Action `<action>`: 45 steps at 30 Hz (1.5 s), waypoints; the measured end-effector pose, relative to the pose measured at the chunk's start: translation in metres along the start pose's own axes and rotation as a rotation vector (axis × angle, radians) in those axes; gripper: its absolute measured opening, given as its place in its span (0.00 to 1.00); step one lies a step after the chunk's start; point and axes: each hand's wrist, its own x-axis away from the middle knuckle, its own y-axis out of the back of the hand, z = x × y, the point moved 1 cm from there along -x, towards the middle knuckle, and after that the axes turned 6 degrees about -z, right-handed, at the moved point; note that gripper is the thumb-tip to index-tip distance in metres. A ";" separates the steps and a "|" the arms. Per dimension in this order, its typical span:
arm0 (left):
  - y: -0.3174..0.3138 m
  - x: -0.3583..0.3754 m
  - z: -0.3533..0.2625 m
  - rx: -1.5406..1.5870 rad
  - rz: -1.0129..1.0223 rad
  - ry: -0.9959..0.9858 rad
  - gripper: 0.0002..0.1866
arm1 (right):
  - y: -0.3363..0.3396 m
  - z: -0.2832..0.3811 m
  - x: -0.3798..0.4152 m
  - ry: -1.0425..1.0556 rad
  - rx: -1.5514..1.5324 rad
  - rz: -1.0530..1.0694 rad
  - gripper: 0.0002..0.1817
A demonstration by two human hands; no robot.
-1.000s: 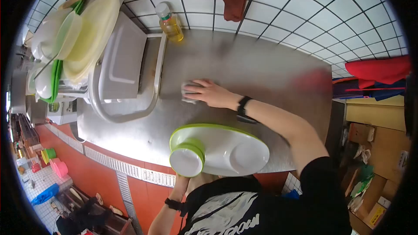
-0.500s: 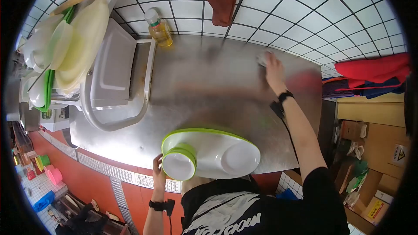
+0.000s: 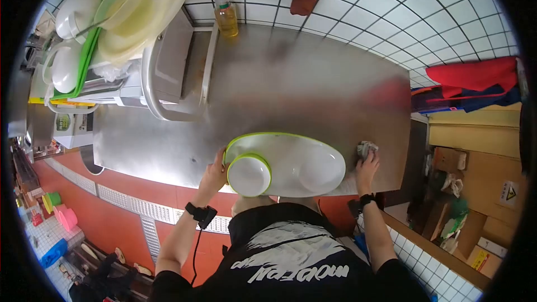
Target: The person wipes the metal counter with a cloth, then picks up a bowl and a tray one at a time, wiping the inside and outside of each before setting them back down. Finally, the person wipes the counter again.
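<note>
On the near right of the bench (image 3: 313, 89), the right hand (image 3: 367, 170) grips the cloth (image 3: 366, 148), brought over from the wall (image 3: 380, 29) side, shifting the work here; the left hand (image 3: 212, 178) touches the dish (image 3: 285, 156) (its grip is hidden from me).

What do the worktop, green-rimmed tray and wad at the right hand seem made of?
Worktop: metal, probably stainless steel; grey, dull sheen, blurred reflections.
Green-rimmed tray: glossy, perhaps melamine or glazed ceramic; bright highlights.
Wad at the right hand: matte, crumpled, possibly cloth; too small to confirm.
</note>
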 end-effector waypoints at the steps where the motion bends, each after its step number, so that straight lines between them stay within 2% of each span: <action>1: -0.004 0.001 0.000 0.022 0.010 -0.031 0.29 | 0.002 0.002 0.010 0.007 -0.025 0.044 0.34; 3: -0.015 0.005 0.000 0.064 0.027 -0.058 0.30 | 0.018 -0.003 0.017 -0.001 -0.035 0.070 0.35; 6: -0.043 0.010 0.006 0.056 0.010 -0.097 0.31 | 0.045 -0.017 -0.016 -0.105 -0.515 0.344 0.31; 7: -0.050 0.013 0.002 0.010 -0.019 -0.101 0.33 | 0.059 -0.020 -0.027 -0.121 -0.504 0.321 0.31; 8: -0.056 0.016 -0.002 0.019 -0.006 -0.129 0.33 | 0.073 -0.026 -0.037 -0.458 -0.888 0.418 0.29; 9: -0.058 0.018 -0.009 0.093 0.039 -0.046 0.33 | 0.081 -0.037 -0.042 -0.790 -1.277 0.498 0.28; 10: -0.062 0.020 -0.017 0.166 0.080 0.042 0.34 | 0.086 -0.045 -0.049 -0.830 -1.444 0.468 0.27; 11: -0.065 0.019 -0.022 0.173 0.076 0.025 0.34 | 0.090 -0.051 -0.056 -0.818 -1.448 0.451 0.27; 13: -0.065 0.018 -0.023 0.317 0.147 0.192 0.28 | 0.096 -0.051 -0.065 -0.825 -1.701 0.382 0.28; 14: -0.064 0.017 -0.024 0.315 0.133 0.188 0.28 | 0.096 -0.049 -0.070 -0.813 -1.712 0.388 0.28; 16: -0.053 0.016 -0.033 0.228 0.048 0.144 0.17 | 0.095 -0.049 -0.077 -0.743 -1.494 0.252 0.29; 17: -0.050 0.017 -0.035 0.214 0.033 0.159 0.17 | 0.091 -0.051 -0.080 -0.745 -1.506 0.277 0.29; 19: -0.030 0.017 -0.061 0.136 -0.090 0.197 0.11 | 0.058 -0.061 -0.083 -0.336 -0.876 0.166 0.30; 20: -0.029 0.019 -0.065 0.086 -0.216 0.092 0.11 | 0.064 -0.049 -0.079 -0.298 -0.777 0.214 0.31; 21: -0.030 0.023 -0.070 0.030 -0.335 -0.016 0.12 | 0.044 -0.047 -0.071 -0.290 -0.806 0.261 0.31; 23: -0.029 0.038 -0.101 -0.029 -0.414 -0.039 0.11 | -0.003 -0.061 -0.058 0.017 -0.320 0.193 0.36; 24: -0.031 0.041 -0.108 -0.059 -0.431 -0.020 0.11 | -0.011 -0.052 -0.048 0.059 -0.247 0.159 0.38; 25: -0.034 0.045 -0.114 -0.077 -0.447 -0.218 0.11 | -0.013 -0.043 -0.041 0.070 -0.275 0.179 0.38; 26: -0.035 0.050 -0.120 -0.095 -0.453 -0.419 0.11 | -0.013 -0.037 -0.037 0.093 -0.187 0.079 0.38; 27: -0.035 0.053 -0.124 -0.120 -0.459 -0.410 0.11 | -0.011 -0.033 -0.034 0.112 -0.098 -0.027 0.39; 29: -0.036 0.059 -0.128 -0.126 -0.265 -0.158 0.13 | -0.010 -0.038 -0.034 0.133 -0.110 -0.053 0.39; 32: -0.039 0.056 -0.136 -0.112 -0.248 -0.072 0.15 | -0.001 -0.046 -0.035 0.104 -0.123 -0.074 0.40; 34: -0.045 0.045 -0.125 -0.146 -0.281 -0.162 0.16 | 0.000 -0.054 -0.037 0.036 -0.150 0.050 0.39; 36: -0.048 0.037 -0.112 -0.176 -0.304 -0.257 0.17 | 0.001 -0.061 -0.035 0.020 -0.180 0.051 0.40; 38: -0.047 0.027 -0.103 -0.185 -0.204 -0.207 0.16 | 0.004 -0.066 -0.036 -0.003 -0.209 0.047 0.40; 39: -0.043 0.027 -0.110 -0.183 -0.203 -0.223 0.16 | 0.003 -0.070 -0.040 -0.038 -0.270 0.122 0.39; 40: -0.040 0.029 -0.115 -0.091 -0.141 -0.112 0.16 | 0.003 -0.074 -0.045 -0.067 -0.331 0.195 0.38; 41: -0.036 0.032 -0.120 0.003 -0.079 0.001 0.15 | 0.007 -0.080 -0.049 -0.067 -0.328 0.182 0.38; 43: -0.019 0.038 -0.134 0.011 -0.082 0.006 0.15 | 0.020 -0.082 -0.058 -0.066 -0.542 0.101 0.35; 44: -0.011 0.041 -0.138 0.011 -0.079 0.026 0.16 | 0.027 -0.077 -0.059 -0.057 -0.538 0.090 0.35; 45: -0.002 0.042 -0.140 0.022 -0.087 0.017 0.16 | 0.044 -0.064 -0.058 -0.114 -0.702 0.049 0.32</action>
